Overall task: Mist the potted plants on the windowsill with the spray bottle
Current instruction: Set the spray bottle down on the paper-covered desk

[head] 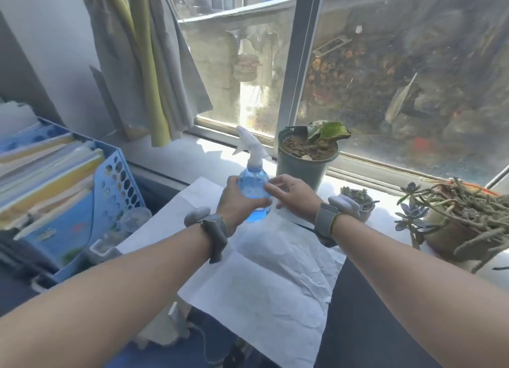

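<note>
The left hand [237, 197] grips the blue spray bottle [253, 186] standing on white paper [264, 279]. The right hand [292, 191] rests open against it. Potted plants [308, 152] line the sunlit windowsill [209, 158].

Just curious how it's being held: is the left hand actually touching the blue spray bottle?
Touching. In the head view, the left hand is wrapped around the spray bottle, its fingers lying across the blue body with no gap.

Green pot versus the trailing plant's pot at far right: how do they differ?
The green pot is tall and dark green; the tan pot is squat and pale. The green pot's soil lies bare under a few broad leaves, while stringy stems spill over and hide the tan pot's top. The green pot stands beside the spray bottle; the tan pot sits far right. Both stand on the windowsill.
</note>
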